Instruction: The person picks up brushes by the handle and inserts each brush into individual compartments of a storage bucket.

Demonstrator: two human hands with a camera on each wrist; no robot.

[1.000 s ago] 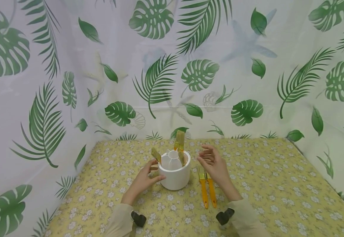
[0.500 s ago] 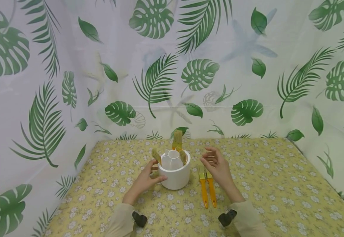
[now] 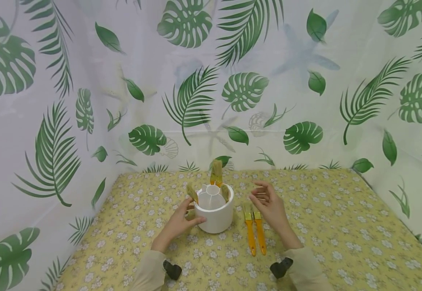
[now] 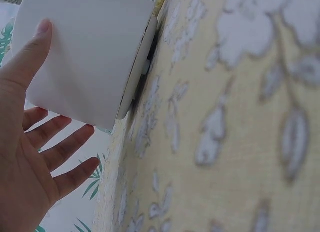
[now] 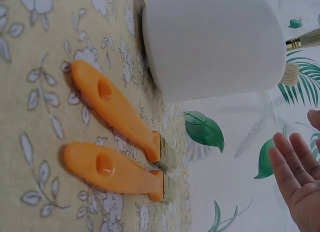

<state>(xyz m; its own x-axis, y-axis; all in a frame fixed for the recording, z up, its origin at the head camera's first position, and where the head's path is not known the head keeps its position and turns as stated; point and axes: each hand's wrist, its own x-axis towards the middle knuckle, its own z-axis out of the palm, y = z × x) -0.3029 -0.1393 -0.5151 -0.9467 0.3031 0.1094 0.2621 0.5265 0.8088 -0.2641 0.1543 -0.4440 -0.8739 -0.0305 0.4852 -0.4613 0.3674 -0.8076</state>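
Note:
A round white container with inner dividers stands on the table. Bristles of several paintbrushes stick up from it, one brush upright at the back and another leaning left. My left hand is at its left side; in the left wrist view the thumb lies along the white wall and the other fingers are spread. To the right of the container, my right hand hovers with loosely bent fingers and nothing in it. Below it lie two orange-handled paintbrushes, bristles pointing away from me.
The table has a yellow flowered cloth. A white curtain with green leaves closes off the back and sides. A black wrist camera sits at each sleeve.
The upright brush at the back has shifted left as the container turns slightly. My right hand has drawn a little to the right, away from the container. The left hand stays at its side.

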